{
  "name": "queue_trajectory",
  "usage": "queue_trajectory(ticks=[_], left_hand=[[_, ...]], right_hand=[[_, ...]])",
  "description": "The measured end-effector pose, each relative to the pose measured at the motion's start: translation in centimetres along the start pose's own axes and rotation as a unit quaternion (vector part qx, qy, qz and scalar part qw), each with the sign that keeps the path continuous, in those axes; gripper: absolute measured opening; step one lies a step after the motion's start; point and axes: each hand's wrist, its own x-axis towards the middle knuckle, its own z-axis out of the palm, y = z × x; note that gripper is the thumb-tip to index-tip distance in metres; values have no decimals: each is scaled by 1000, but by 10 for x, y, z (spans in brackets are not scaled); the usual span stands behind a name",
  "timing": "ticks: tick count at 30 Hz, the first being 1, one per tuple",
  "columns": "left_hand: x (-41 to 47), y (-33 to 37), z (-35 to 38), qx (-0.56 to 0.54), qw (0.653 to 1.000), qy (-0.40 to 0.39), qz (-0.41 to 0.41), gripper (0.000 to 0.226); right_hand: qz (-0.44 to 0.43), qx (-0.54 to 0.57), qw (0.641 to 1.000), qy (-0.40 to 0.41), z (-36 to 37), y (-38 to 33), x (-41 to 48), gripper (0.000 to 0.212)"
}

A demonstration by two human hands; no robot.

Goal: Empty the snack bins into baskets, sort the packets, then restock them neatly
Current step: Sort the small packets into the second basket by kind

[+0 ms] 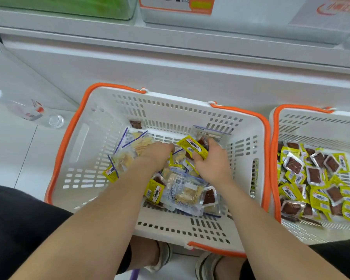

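A white basket with orange handles (pixel 83 150) sits on the floor between my knees, holding mixed packets: clear blue-edged ones (pixel 182 193) with pale snacks and small yellow ones with brown squares. My right hand (pixel 212 160) grips a few yellow packets (pixel 193 148) above the pile. My left hand (pixel 154 156) reaches down into the packets, fingertips hidden among them. A second white basket (pixel 311 231) to the right holds only yellow packets (pixel 313 178).
A clear plastic water bottle (pixel 26 110) lies on the floor at the left. A white shelf unit (pixel 170 63) rises behind the baskets, with bins and a price sign (pixel 176 5) on top. My shoes (pixel 206 265) show below the basket.
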Motion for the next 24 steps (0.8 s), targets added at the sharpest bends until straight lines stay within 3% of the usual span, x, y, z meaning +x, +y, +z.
queue_trajectory(ticks=[6, 8, 10, 12, 13, 15, 17, 21, 24], left_hand=[[-9, -11, 8, 35, 992, 120, 18, 22], [-12, -13, 4, -37, 982, 186, 21, 18], [-14, -9, -4, -178, 961, 213, 1, 20], [-12, 0, -9, -227, 958, 175, 5, 14], [-9, 4, -7, -211, 969, 127, 26, 21], [-3, 10, 5, -137, 989, -7, 62, 53], [1, 9, 13, -98, 991, -82, 49, 79], [-2, 6, 9, -61, 990, -118, 36, 93], [-6, 1, 3, -45, 992, -117, 32, 79]], right_hand=[[-2, 29, 1000, -1, -1, 8, 0, 46], [0, 37, 999, 5, -4, 8, 1, 42], [5, 47, 999, 22, -7, 7, 1, 37], [8, 64, 997, 41, -11, 7, 1, 37], [10, 67, 997, 47, -13, 7, 1, 37], [14, 64, 997, 49, -16, 8, 1, 36], [13, 65, 997, 45, -18, 11, 0, 35], [11, 69, 997, 39, -21, 14, -4, 34], [2, 58, 998, 26, -22, 16, -4, 35]])
